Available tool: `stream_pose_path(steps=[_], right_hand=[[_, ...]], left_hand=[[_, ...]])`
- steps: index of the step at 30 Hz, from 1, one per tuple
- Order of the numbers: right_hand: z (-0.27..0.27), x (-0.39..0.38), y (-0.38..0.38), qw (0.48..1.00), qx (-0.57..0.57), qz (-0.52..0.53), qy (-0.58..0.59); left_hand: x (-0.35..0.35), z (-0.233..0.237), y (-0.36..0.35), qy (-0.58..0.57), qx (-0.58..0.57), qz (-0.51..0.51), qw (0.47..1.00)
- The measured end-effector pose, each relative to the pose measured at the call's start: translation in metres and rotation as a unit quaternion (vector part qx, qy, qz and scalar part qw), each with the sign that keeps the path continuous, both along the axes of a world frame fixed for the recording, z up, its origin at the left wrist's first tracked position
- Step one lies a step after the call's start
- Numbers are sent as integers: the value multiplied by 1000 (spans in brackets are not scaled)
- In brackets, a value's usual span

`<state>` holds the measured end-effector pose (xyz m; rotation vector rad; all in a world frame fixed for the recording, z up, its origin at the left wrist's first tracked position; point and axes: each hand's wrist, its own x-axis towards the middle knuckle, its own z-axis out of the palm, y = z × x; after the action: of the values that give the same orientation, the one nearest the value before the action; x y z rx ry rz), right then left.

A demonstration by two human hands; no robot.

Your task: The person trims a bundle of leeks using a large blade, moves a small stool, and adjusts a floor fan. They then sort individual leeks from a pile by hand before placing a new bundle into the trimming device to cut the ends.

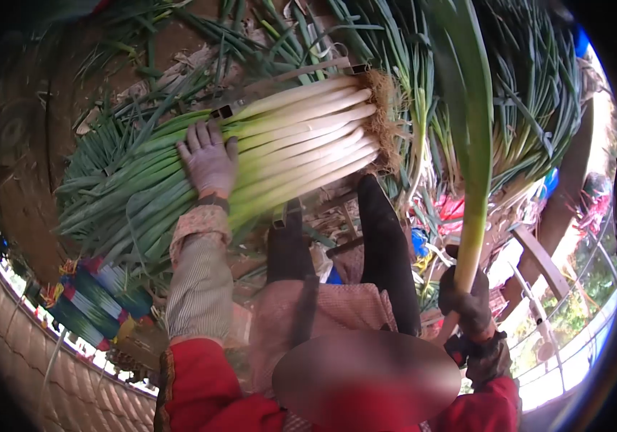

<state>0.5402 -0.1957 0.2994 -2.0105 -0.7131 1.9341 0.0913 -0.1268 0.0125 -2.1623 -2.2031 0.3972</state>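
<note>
A broad bundle of leeks [301, 133] lies in front of me. Its white stalks and brown roots point right, and the green leaves spread to the left. My left hand [211, 160], in a pale glove, rests flat on top of the bundle with fingers spread. A single leek [475, 165] stands upright at the right, close to the camera. Wrapped around its lower part is my right hand [467, 299], in a dark glove. The lower end of that leek is partly hidden by the hand.
More leeks [532, 86] are heaped at the upper right, and loose leaves [280, 36] litter the ground behind. Metal frame ends [357, 70] show beside the bundle. Rolls of colourful tape or ribbon [96, 299] lie at the lower left. A wooden bar [541, 261] is at the right.
</note>
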Motion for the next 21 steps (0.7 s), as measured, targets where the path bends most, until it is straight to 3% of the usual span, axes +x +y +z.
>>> stream_pose_path(steps=[2,5,8,10,12,16,21], right_hand=[[-4,-18,6,981,98,166,-37],[-11,-69,40,930,235,281,-8],[-43,-114,80,844,357,400,19],[-84,-151,105,762,444,470,-32],[-141,-183,117,736,474,478,-74],[-249,-215,151,672,445,574,-143],[-289,-230,172,680,419,578,-169]], left_hand=[[2,5,-2,-8,-2,8,1000],[5,10,-3,3,0,15,1000],[4,-3,-11,6,44,6,999],[2,-13,-17,13,65,-2,998],[-1,-24,-14,8,68,16,998],[11,-1,-9,-62,52,37,996],[6,-13,-18,-114,95,42,988]])
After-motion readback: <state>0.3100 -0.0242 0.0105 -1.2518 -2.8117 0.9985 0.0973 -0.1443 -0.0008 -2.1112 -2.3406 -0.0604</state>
